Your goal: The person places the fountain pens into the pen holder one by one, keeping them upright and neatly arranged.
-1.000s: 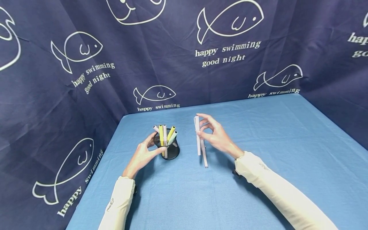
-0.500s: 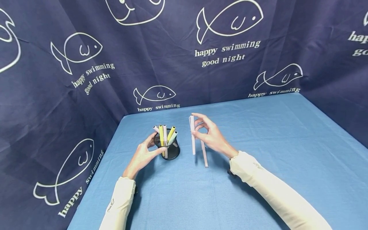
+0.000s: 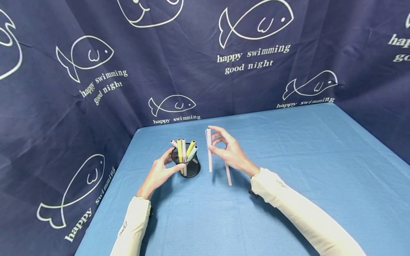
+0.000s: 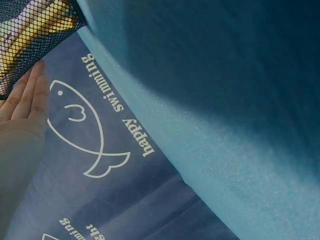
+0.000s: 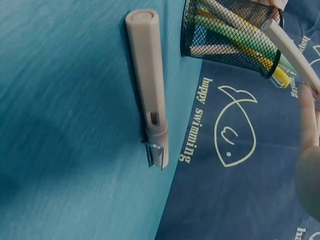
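My left hand (image 3: 160, 174) grips a black mesh pen holder (image 3: 192, 170) from its left side, thumb across the front and fingers behind. Several pens stand in the holder, among them a yellow pen (image 3: 179, 149), a pale pink one and a mint green pen (image 3: 192, 153). To the right, my right hand (image 3: 230, 151) pinches a pale pink pen (image 3: 209, 156) upright above the table, apart from the holder. Another pale pink pen (image 5: 147, 70) lies on the table under the right hand; in the head view its upper part is hidden by that hand.
A blue cloth (image 3: 205, 217) covers the table. Dark blue curtains (image 3: 256, 85) printed with white fish and lettering stand behind it and along both sides.
My right hand has moved left toward the pen holder, carrying the pale pink pen upright. The left hand, the holder and the lying pen have stayed in place.
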`<state>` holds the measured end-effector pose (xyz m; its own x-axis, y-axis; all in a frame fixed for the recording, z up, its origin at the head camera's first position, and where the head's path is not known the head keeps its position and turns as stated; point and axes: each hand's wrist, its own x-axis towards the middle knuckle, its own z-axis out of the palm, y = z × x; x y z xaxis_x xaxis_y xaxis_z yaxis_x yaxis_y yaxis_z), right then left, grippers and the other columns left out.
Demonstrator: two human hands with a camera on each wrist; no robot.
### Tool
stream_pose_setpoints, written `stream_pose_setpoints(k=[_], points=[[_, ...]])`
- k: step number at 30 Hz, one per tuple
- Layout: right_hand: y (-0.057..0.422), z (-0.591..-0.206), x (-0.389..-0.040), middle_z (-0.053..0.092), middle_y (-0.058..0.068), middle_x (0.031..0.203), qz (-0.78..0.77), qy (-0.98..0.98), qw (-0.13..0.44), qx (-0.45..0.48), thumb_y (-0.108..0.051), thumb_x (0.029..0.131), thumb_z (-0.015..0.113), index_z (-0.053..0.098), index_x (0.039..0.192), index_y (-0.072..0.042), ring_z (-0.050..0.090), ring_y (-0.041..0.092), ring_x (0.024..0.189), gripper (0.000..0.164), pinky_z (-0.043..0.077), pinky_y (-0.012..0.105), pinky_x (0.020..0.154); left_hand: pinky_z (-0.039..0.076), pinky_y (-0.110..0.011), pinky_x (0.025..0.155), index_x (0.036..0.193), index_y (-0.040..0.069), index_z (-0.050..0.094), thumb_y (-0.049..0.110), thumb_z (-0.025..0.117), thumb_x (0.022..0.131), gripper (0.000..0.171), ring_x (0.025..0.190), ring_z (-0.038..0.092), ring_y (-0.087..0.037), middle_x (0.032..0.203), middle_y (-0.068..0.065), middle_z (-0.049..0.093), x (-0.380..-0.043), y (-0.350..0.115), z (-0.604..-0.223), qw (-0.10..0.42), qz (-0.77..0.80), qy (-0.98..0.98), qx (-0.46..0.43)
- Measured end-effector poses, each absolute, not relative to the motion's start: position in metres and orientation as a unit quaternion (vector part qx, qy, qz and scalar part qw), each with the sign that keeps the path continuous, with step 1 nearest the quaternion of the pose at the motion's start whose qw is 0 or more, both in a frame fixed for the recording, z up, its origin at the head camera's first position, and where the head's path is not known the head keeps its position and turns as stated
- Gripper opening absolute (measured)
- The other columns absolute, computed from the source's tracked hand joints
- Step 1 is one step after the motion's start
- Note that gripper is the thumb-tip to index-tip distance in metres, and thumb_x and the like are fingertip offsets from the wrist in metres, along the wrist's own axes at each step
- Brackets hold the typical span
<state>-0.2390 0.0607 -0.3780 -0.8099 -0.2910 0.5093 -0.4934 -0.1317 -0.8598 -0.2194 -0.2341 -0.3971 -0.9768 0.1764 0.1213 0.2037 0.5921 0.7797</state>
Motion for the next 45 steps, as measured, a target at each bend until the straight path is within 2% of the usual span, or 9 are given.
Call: stream_pose_setpoints(k=[6,13,24,32,45], points=[[0.054,-0.377,-0.241,0.055,0.02,0.114,0.693,-0.648,0.08,0.305,0.014,0.092,0.068,0.049,0.152,-0.009,0.064,0.028,0.092,0.066,0.062,0.044,0.074,0.043,-0.058,0.108,0.159,0.014,0.042,0.05,0.083,0.086,0.091,0.129,0.058,-0.035,0.139,-0.012,0.064,-0.22,-0.234,-0.398,0.017,-0.438,-0.892,-0.107],[0.048,-0.375,-0.243,0.056,0.021,0.114,0.697,-0.639,0.085,0.314,0.015,0.092,0.067,0.049,0.151,-0.008,0.063,0.028,0.093,0.067,0.062,0.042,0.074,0.043,-0.059,0.107,0.158,0.009,0.041,0.039,0.084,0.088,0.088,0.127,0.06,-0.037,0.137,-0.016,0.064,-0.222,-0.235,-0.4,0.031,-0.437,-0.89,-0.129],[0.039,-0.372,-0.243,0.057,0.019,0.114,0.699,-0.634,0.091,0.317,0.015,0.092,0.067,0.047,0.152,-0.004,0.063,0.027,0.093,0.066,0.062,0.042,0.074,0.044,-0.058,0.106,0.158,0.012,0.042,0.047,0.084,0.086,0.091,0.126,0.06,-0.036,0.135,-0.013,0.066,-0.221,-0.235,-0.399,0.027,-0.436,-0.892,-0.116],[0.032,-0.368,-0.245,0.056,0.019,0.114,0.701,-0.629,0.097,0.322,0.015,0.093,0.067,0.047,0.152,-0.005,0.063,0.028,0.094,0.065,0.062,0.042,0.074,0.043,-0.06,0.106,0.159,0.009,0.04,0.046,0.083,0.087,0.092,0.127,0.059,-0.038,0.137,-0.016,0.065,-0.221,-0.234,-0.399,0.027,-0.434,-0.892,-0.12],[0.023,-0.366,-0.247,0.056,0.02,0.112,0.706,-0.623,0.101,0.322,0.014,0.093,0.066,0.046,0.152,-0.004,0.063,0.025,0.093,0.065,0.062,0.041,0.075,0.043,-0.058,0.107,0.159,0.012,0.041,0.048,0.083,0.087,0.091,0.128,0.059,-0.036,0.137,-0.013,0.065,-0.219,-0.234,-0.398,0.021,-0.441,-0.89,-0.113]])
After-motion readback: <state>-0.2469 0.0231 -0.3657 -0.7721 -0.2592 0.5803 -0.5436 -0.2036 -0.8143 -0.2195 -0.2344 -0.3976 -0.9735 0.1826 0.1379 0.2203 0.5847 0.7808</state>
